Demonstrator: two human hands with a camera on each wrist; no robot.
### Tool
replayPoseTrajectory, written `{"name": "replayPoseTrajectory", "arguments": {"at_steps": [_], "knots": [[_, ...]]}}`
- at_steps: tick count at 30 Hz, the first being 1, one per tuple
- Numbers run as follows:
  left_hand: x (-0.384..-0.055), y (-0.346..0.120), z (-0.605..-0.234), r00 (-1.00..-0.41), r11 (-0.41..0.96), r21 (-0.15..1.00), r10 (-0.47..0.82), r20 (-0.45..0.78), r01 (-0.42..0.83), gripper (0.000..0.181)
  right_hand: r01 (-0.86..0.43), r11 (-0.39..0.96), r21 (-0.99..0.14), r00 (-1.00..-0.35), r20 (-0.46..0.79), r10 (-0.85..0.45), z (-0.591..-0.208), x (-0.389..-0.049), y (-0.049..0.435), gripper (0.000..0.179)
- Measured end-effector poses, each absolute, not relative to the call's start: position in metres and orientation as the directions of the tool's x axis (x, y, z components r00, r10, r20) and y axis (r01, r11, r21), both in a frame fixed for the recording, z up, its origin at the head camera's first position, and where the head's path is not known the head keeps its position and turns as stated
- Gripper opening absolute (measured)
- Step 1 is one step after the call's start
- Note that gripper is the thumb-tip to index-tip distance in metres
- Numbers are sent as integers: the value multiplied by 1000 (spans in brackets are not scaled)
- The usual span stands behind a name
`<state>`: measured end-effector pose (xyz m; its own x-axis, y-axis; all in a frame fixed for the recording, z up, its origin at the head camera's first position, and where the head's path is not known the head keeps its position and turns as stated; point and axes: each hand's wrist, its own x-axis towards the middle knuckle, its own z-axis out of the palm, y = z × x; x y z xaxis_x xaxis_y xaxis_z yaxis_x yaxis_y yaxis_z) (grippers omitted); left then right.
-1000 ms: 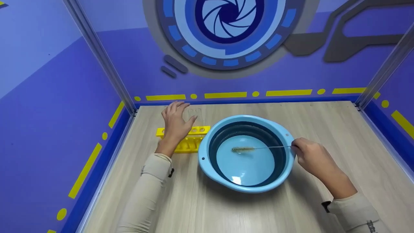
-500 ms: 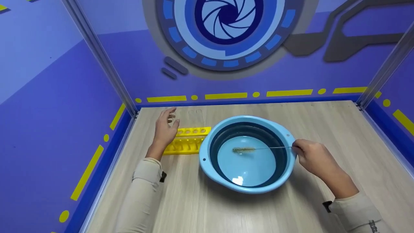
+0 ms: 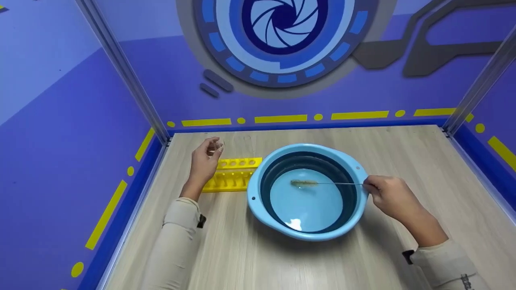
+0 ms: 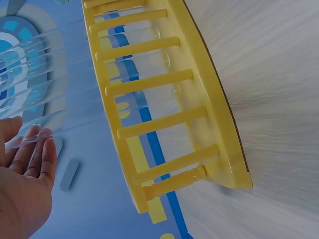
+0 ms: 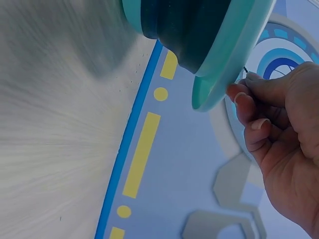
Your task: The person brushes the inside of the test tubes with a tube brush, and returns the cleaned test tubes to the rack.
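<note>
My left hand (image 3: 204, 162) is at the left end of a yellow test tube rack (image 3: 231, 186). Its thumb and curled fingers hold the upper part of a clear test tube (image 4: 75, 119) that stands in the rack. Several more clear tubes stand beside it, faint in the head view. My right hand (image 3: 390, 195) pinches the thin wire handle of a test tube brush (image 3: 304, 183) at the basin's right rim. The bristle end lies over the inside of the blue collapsible basin (image 3: 310, 236), which seems to hold water.
The basin's left rim stands close against the rack's right end on the wooden table (image 3: 274, 270). Printed blue-purple panels (image 3: 282, 106) wall in the back and both sides.
My left hand has moved left and slightly toward me along the rack, and its spread fingers have curled in around the end tube. The right hand and brush have hardly moved.
</note>
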<state>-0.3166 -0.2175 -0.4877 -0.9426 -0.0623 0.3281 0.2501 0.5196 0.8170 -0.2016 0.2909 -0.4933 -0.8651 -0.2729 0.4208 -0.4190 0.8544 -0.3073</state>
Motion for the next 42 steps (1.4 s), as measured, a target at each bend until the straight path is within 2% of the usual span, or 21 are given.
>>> {"name": "replayPoseTrajectory", "arguments": {"at_steps": [5, 14, 25, 28, 35, 39, 42], "knots": [[-316, -220, -485, -937, 519, 813, -63, 343, 263, 35, -421, 850, -316, -861, 434, -266, -495, -201, 292, 14], [-310, -218, -471, -919, 507, 807, -66, 388, 304, 35, -473, 831, -292, -794, 551, -258, -496, -204, 294, 19], [-302, -208, -454, -792, 523, 718, -125, 598, 460, 35, -540, 791, -289, -713, 656, -247, -498, -206, 297, 18], [-298, -205, -448, -754, 529, 684, -119, 646, 502, 36, -566, 781, -262, -675, 692, -256, -499, -207, 298, 18], [-287, -198, -443, -687, 506, 619, -69, 723, 601, 38, -646, 740, -187, -515, 823, -241, -497, -207, 300, 20], [-281, -197, -444, -689, 487, 601, 2, 725, 634, 38, -662, 725, -188, -468, 859, -205, -495, -206, 301, 20], [-276, -198, -447, -714, 484, 607, 55, 698, 630, 36, -670, 704, -235, -475, 864, -164, -493, -204, 301, 21]]}}
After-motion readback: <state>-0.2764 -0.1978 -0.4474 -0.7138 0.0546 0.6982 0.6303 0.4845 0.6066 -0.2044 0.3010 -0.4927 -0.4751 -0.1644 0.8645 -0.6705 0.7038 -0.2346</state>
